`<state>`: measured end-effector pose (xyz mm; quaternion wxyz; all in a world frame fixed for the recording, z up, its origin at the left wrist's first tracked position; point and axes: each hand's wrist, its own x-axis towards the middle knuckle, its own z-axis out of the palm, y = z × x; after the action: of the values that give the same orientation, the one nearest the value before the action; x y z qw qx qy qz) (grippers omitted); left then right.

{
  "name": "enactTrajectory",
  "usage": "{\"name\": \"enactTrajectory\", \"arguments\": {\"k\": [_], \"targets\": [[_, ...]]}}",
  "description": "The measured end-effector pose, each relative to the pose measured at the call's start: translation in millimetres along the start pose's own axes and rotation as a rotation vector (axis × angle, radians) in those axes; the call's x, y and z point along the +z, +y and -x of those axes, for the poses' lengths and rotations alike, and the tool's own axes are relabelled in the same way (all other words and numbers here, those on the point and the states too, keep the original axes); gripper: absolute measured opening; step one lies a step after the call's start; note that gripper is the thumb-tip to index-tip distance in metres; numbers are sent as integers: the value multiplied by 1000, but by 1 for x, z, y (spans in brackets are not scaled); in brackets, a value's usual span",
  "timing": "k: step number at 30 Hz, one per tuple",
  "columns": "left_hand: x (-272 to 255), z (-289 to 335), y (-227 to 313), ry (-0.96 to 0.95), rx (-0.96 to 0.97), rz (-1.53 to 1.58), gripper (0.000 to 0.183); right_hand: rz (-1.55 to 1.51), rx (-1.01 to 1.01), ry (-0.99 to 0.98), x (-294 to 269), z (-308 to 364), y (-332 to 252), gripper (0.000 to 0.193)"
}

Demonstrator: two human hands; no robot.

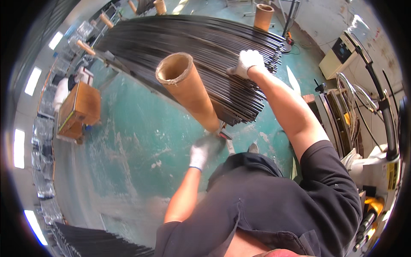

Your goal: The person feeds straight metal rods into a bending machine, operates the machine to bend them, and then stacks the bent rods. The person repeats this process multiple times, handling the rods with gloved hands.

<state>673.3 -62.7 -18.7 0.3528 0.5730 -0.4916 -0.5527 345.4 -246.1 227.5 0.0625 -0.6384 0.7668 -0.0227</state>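
Note:
My right hand point(248, 62), in a white glove, reaches over the right ends of a wide stack of long, thin black rods point(201, 53). Its thumb stretches out to the side across the rods, apart from the other fingers, and no rod shows lifted in it. My left hand point(198, 156), also gloved in white, hangs low to the left of my body. Motion smears its fingers, so their pose is unclear. Just beyond it, a tall brown cardboard tube point(190, 94) stands at the near edge of the stack, its hollow top tilted toward me.
More cardboard tubes point(263, 17) stand around the rack. A brown box point(80, 107) sits to the left on the green floor point(128, 141). At the right are a beige control box point(338, 55) and a machine with cables point(353, 103). Another black bundle point(94, 242) lies lower left.

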Motion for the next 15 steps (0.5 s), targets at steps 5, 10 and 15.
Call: {"name": "enactTrajectory", "arguments": {"k": [5,10,15], "targets": [[10,13,-10,243,-357,400,30,-74,-97,-79,0,-19,5,69],[53,35,26,34,-453,276,24,-27,-182,-242,-17,-36,7,56],[41,-10,-16,37,-119,116,35,-211,-149,-334,-22,-63,32,65]]}}
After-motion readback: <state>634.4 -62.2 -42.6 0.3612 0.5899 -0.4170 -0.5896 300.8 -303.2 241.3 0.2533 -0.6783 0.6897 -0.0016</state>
